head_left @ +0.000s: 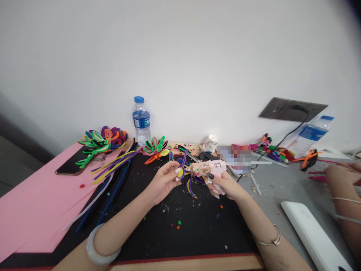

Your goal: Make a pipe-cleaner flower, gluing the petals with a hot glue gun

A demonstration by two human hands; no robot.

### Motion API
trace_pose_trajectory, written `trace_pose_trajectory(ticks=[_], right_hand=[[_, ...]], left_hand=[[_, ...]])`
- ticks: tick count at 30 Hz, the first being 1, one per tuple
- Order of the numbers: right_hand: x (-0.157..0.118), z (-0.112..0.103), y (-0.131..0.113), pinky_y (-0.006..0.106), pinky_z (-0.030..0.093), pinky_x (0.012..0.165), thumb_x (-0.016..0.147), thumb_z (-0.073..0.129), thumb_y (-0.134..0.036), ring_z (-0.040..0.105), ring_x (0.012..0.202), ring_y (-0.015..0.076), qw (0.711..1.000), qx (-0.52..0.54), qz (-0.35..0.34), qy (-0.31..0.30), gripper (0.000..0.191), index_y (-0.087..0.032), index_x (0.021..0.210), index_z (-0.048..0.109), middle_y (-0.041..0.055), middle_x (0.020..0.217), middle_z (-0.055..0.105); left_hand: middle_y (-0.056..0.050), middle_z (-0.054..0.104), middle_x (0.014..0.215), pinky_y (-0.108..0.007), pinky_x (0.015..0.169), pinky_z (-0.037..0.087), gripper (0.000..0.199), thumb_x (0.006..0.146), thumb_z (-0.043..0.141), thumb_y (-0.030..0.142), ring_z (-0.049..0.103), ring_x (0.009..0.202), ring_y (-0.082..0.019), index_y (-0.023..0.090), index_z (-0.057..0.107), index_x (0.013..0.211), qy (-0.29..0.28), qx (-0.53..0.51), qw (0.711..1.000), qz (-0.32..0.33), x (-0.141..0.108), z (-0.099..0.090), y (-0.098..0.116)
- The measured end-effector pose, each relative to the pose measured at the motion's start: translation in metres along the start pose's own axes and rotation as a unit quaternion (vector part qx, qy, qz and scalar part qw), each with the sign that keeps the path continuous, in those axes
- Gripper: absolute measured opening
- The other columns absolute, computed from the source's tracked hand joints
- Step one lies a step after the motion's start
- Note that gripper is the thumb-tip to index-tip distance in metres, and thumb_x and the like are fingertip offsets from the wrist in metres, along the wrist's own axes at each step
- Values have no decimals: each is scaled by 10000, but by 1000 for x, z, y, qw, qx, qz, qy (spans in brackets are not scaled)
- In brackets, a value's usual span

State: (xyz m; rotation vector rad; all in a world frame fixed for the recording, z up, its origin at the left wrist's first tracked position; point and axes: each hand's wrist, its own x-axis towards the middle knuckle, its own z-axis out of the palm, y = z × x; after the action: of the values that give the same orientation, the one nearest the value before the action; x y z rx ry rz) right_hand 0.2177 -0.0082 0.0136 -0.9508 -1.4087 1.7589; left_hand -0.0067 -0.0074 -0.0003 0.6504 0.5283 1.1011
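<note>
Between the fingers of my left hand (166, 176) is a bent purple and yellow pipe cleaner piece (182, 172), pinched at its looped end. My right hand (224, 185) is wrapped round the handle of a pale pink glue gun (208, 168). The gun's nozzle points left and meets or nearly meets the pipe cleaner; I cannot tell if they touch. Under the gun lie more purple and yellow pipe cleaner pieces (190, 187) on the black mat (197, 237).
At the left are pink paper (34, 203), a phone (72, 160), loose pipe cleaners (115, 165) and bunched pipe cleaner shapes (98, 145). Water bottles (141, 122) and a paper cup (210, 143) stand near the wall. A black cord (293, 130) crosses the right side. Another person's hand (341, 175) is at the right edge.
</note>
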Motion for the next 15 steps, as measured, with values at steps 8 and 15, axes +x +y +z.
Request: trace_pose_trajectory(ticks=[8, 15], right_hand=[[1, 1, -1, 173, 340, 310, 718, 606, -488, 317, 312, 33, 1000, 5, 5, -3, 363, -146, 696, 485, -85, 416, 404], [1, 0, -1, 167, 339, 315, 727, 601, -481, 321, 308, 31, 1000, -1, 9, -15, 359, -139, 708, 495, -80, 408, 417]], left_hand=[[32, 542, 666, -187, 556, 448, 188, 677, 691, 178, 481, 544, -47, 178, 597, 840, 18, -3, 1000, 3, 0, 2, 1], [29, 543, 675, -180, 556, 453, 178, 700, 669, 164, 485, 559, -49, 180, 592, 860, 17, -5, 1000, 10, 0, 0, 0]])
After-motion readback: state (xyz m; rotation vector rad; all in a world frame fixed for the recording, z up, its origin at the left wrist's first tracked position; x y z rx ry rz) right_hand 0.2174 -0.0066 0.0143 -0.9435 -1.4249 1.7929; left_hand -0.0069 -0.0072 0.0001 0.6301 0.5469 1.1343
